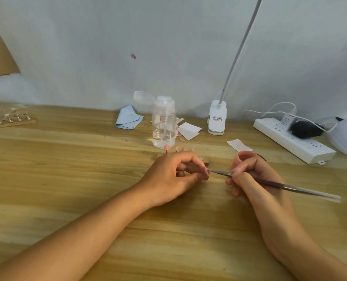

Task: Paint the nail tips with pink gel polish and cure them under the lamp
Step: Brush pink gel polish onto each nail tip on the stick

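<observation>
My left hand (172, 175) rests on the wooden table and pinches a small nail tip (204, 173) between thumb and fingers. My right hand (249, 175) grips a thin nail brush (290, 187), its bristle end touching the nail tip. Behind my right hand stands an open pink gel polish pot (244, 156), partly hidden by my fingers. Several pink nail tips on stands (178, 148) poke up just beyond my left hand. The clip lamp (217, 118) with a long white neck stands at the back.
A clear pump bottle (164, 122) with its lid flipped open sits behind the hands. Beside it lie a blue cloth (128, 118) and white paper wipes (188, 129). A white power strip (292, 139) with plugs lies at right. A tray of metal stands (6, 118) is far left.
</observation>
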Available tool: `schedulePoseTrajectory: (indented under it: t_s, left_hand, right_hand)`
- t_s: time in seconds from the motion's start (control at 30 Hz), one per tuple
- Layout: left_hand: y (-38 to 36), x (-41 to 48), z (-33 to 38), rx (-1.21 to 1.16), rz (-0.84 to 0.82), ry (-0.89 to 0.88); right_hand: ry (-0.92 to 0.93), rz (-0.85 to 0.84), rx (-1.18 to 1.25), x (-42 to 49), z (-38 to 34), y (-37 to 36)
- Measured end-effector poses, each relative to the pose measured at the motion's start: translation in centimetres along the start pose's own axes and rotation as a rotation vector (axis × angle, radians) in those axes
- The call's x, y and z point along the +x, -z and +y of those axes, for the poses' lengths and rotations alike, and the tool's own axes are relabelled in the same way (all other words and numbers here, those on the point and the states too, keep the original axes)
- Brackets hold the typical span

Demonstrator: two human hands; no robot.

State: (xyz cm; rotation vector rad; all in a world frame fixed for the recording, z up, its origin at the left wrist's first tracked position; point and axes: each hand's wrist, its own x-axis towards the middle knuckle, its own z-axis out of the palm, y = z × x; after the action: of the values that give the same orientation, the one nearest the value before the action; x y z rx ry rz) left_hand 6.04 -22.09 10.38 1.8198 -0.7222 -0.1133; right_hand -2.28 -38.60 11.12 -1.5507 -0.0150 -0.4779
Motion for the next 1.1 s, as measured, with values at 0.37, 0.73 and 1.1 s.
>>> schedulePoseTrajectory:
  t_s: [0.37,0.73,1.1]
  left_hand:
    - [0.0,-0.1,0.1,-0.019,-0.008,0.0]
    - [0.1,-0.1,0.2,-0.015,0.004,-0.003]
    - [0.0,0.1,-0.1,-0.007,0.014,-0.041]
  right_hand:
    - [-0.038,0.064,-0.037,0.6,0.5,0.1]
    - [0.261,0.179,-0.023,-0.1,-0.4,0.1]
    - [0.156,0.355,-0.32,1.7,-0.7,3.6]
